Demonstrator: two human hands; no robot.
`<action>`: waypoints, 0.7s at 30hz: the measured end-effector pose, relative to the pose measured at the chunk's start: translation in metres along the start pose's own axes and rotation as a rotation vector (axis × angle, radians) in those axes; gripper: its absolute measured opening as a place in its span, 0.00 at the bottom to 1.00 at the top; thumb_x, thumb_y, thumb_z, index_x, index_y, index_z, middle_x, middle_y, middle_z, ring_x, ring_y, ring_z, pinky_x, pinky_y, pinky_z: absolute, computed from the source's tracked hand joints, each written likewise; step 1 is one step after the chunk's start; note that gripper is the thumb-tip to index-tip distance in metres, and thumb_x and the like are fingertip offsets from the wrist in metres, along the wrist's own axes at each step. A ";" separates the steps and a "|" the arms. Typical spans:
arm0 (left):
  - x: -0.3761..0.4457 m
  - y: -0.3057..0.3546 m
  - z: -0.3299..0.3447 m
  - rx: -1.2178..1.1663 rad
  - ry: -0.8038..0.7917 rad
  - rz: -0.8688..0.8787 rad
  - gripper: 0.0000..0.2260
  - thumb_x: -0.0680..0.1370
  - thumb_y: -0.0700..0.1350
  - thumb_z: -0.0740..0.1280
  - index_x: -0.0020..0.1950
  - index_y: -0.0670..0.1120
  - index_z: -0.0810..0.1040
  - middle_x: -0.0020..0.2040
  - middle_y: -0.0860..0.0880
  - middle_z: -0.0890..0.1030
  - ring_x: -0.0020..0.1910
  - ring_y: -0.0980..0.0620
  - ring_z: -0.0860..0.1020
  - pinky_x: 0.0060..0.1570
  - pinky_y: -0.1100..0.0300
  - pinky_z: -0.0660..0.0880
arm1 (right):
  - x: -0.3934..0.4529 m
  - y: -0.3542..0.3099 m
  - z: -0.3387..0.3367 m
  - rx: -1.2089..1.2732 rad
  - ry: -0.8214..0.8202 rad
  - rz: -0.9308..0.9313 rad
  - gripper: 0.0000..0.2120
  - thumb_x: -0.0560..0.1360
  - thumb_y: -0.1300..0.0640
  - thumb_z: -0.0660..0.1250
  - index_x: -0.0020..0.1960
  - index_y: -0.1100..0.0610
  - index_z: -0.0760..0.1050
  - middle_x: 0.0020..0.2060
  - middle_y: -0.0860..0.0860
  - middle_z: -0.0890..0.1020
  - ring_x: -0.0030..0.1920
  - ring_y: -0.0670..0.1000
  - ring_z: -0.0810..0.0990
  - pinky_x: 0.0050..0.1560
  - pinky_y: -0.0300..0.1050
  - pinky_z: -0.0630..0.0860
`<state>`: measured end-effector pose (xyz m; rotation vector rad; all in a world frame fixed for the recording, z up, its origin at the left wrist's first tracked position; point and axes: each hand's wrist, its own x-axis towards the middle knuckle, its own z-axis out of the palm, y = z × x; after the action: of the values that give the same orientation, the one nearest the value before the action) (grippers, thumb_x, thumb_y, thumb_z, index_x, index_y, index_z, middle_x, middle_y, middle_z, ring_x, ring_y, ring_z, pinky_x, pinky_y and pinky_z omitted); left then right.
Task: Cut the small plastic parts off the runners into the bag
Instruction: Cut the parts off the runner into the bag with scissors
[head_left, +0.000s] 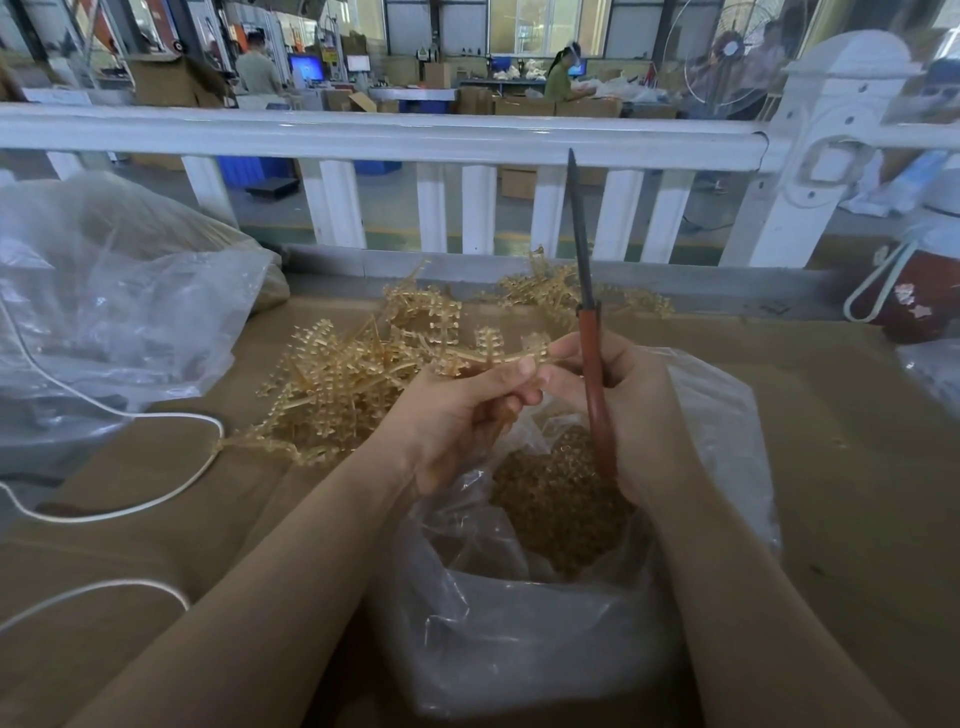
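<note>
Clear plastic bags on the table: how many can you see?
2: one open bag of cut parts under the hands, one crumpled bag at far left. Others may be cut off at right.

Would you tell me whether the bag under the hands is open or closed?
Open: the clear bag gapes at its mouth, showing amber parts heaped inside.

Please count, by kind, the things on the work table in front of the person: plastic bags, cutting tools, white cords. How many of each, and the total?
Clear plastic bags: 2, the open bag of cut parts and the large bag at left
Red-handled scissors, in the right hand: 1
White cord: 1
Total: 4
</note>
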<state>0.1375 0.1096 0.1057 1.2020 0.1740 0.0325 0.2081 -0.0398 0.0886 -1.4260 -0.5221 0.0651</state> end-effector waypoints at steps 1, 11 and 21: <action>0.000 0.001 0.000 -0.009 0.000 -0.018 0.04 0.69 0.44 0.75 0.36 0.44 0.85 0.36 0.49 0.83 0.31 0.59 0.78 0.34 0.69 0.76 | 0.000 0.000 0.001 -0.012 -0.012 -0.006 0.07 0.72 0.65 0.75 0.49 0.59 0.80 0.40 0.53 0.84 0.44 0.53 0.83 0.54 0.53 0.81; 0.001 -0.001 0.003 -0.073 0.099 0.050 0.08 0.63 0.45 0.76 0.40 0.46 0.85 0.36 0.50 0.80 0.35 0.56 0.78 0.35 0.65 0.74 | -0.002 -0.005 0.004 -0.019 -0.011 -0.009 0.18 0.63 0.47 0.77 0.44 0.60 0.81 0.35 0.50 0.83 0.38 0.47 0.82 0.41 0.37 0.78; 0.004 -0.007 0.005 -0.115 0.175 0.107 0.05 0.67 0.42 0.76 0.41 0.44 0.85 0.40 0.46 0.85 0.38 0.54 0.83 0.33 0.65 0.77 | -0.002 0.002 0.004 -0.061 -0.024 -0.018 0.10 0.69 0.62 0.79 0.46 0.57 0.79 0.33 0.45 0.82 0.34 0.48 0.82 0.36 0.42 0.81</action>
<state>0.1413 0.1030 0.1007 1.0920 0.2578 0.2391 0.2054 -0.0360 0.0867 -1.4808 -0.5607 0.0523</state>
